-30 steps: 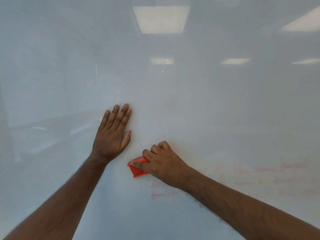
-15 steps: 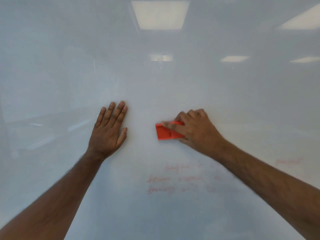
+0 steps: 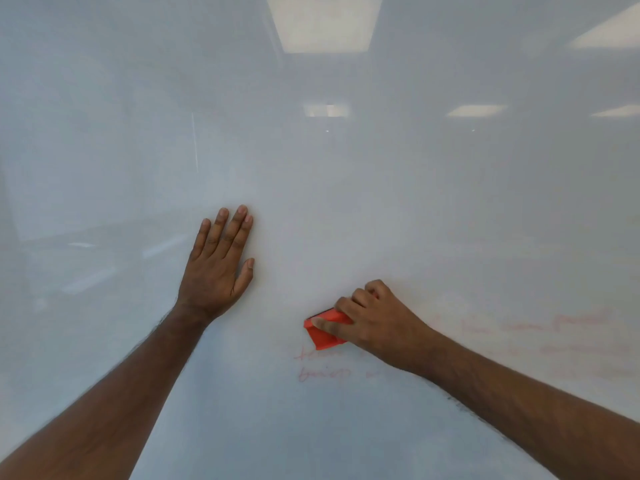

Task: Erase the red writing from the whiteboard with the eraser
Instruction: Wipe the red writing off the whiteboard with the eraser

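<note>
The right hand (image 3: 375, 323), gripping the red eraser (image 3: 323, 329), has swept back down toward five o'clock onto the faint red writing (image 3: 323, 367) low on the whiteboard (image 3: 381, 202). The left hand (image 3: 216, 268) stays flat, fingers straight. Traces remain, so wiping continues.

The right hand (image 3: 375, 322) covers most of the red eraser (image 3: 323, 336) it grips. Faint red writing (image 3: 323, 365) just below the grip is too smeared to read, part hidden behind the wrist. Both forearms run off the bottom edge.
</note>
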